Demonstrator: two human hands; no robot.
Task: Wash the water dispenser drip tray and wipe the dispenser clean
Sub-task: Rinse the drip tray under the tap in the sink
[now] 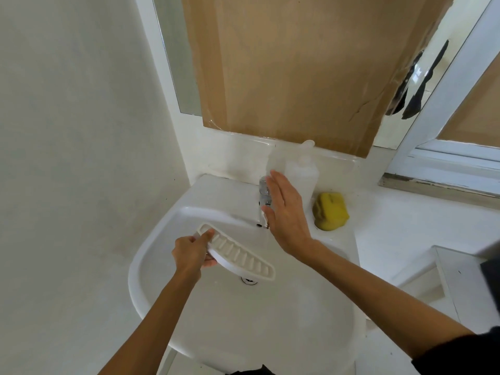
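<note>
Basin (151,288) rim curves round yr working space: white wall close on the left, tap (263,196) at the back rim, desk (405,226) running off to the right. Open room is mostly the bowl's near half, w/ the drain (249,280) just below the tray's far end.

Yr left hand (193,251) grips the drip tray (238,253) at its upper-left end, thumb on top, fingers curled under. Tray is held above the bowl, not resting on it. Its long axis runs diagonally, from upper left near the back rim down-right toward the drain; slotted face turned up and toward you.

Yr right hand (285,212) is spread flat, fingers straight and together, right beside the tap. Can't tell if it touches. A thin stream of water falls from the spout just left of that palm.

Behind the tap stand two pale plastic bottles (301,171). A yellow sponge (330,211) sits on the basin's right shoulder, near yr right hand but apart. Brown cardboard (297,71) covers the mirror (176,55) above; a white window frame (443,109) is on the right.
</note>
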